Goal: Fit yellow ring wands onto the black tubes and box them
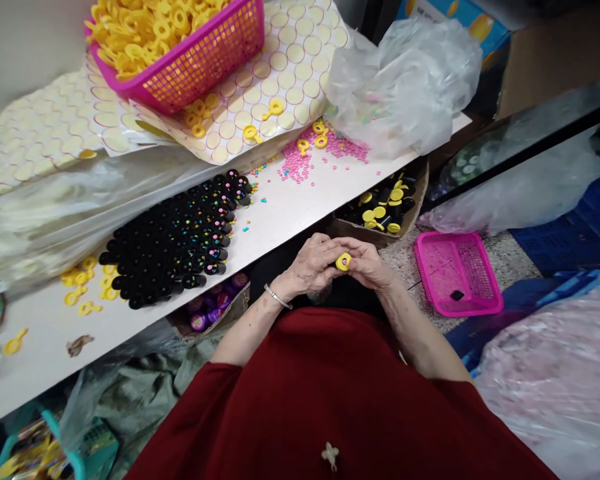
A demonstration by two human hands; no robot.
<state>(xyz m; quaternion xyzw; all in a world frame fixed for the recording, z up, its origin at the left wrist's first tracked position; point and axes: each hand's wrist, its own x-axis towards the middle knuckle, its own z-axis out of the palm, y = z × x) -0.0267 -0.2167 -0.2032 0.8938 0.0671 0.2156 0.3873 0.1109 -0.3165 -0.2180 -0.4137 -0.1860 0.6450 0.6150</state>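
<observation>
Both of my hands meet in front of my lap, at the near side of the white table (275, 207). Between them is a small yellow ring-shaped cap (343, 261), with a pink spot showing in its opening and something dark just behind it. My left hand (314, 265) has its fingers curled round the cap from the left. From the right, my right hand (369, 264) pinches the same cap between thumb and fingers. Most of what lies under the cap is hidden by my fingers.
Many black tubes (170, 233) stand packed on the table, with coloured beads on some. Pink beads (300, 167) lie scattered behind. A pink basket (205, 60) holds yellow caps. A cardboard box (413, 213) of black-and-yellow pieces and a pink tray (460, 273) are at right.
</observation>
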